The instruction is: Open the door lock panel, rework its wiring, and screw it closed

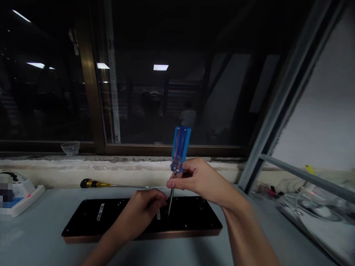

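A screwdriver (181, 146) with a clear blue handle stands nearly upright, its shaft pointing down onto a flat black panel with a copper-coloured edge (198, 217). My right hand (193, 176) pinches it at the base of the handle and the top of the shaft. Just left of the shaft, my left hand (142, 209) is over the panel with its fingers curled together. What those fingers hold, if anything, is hidden. White labels (100, 211) and several small screws or holes show on the panel's top.
Behind the panel lies a second screwdriver (97, 183) with a yellow and black handle. A power strip (26, 201) is at the left. On the sill sits a clear plastic cup (70, 148). A grey metal frame (259, 163) and tangled white cables (306, 203) are on the right.
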Demonstrator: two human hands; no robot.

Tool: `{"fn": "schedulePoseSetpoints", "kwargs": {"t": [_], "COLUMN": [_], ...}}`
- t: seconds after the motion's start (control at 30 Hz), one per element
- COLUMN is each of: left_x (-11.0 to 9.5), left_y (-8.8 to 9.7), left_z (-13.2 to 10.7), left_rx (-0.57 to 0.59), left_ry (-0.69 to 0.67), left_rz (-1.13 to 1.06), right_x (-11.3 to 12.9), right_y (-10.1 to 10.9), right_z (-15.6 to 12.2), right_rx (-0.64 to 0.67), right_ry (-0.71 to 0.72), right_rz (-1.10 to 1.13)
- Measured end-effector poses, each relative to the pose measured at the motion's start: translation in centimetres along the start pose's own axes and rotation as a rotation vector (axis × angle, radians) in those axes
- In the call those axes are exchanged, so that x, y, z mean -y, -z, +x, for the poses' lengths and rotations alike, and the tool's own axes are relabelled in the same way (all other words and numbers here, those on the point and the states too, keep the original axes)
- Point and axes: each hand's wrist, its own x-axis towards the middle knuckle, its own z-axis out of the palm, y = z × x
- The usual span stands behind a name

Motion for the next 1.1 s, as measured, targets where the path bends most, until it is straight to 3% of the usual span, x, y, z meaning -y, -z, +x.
{"fn": "schedulePoseSetpoints", "kwargs": {"t": [0.23,0.43,0.63,0.8,0.97,1.1], "left_x": [0.3,-0.1,0.2,0.6,0.5,0.1], "left_y": [0.2,-0.6,-0.9,-0.9,-0.7,-0.5], "left_z": [0.1,-0.2,-0.4,-0.2,-0.3,-0.5], "left_rx": [-0.059,0.092,0.159,0.174,0.178,0.166], "left_ry": [0.019,-0.032,-0.064,-0.077,-0.082,-0.037], "left_rz": [0.032,0.192,0.271,0.252,0.158,-0.016], "right_x": [-0.3,-0.2,0.2,0.3,-0.3,-0.5], "right_y": [-0.2,-0.4,0.3,0.4,0.5,0.4], "right_z": [0.1,0.3,-0.6,-0.7,-0.5,-0.4], "right_rx": [-0.039,-0.144,-0.004,0.078,0.168,0.221], "right_ry": [-0.05,-0.047,-0.044,0.052,0.21,0.156], "right_rz": [-0.088,-0.202,-0.131,-0.059,0.05,0.156]}}
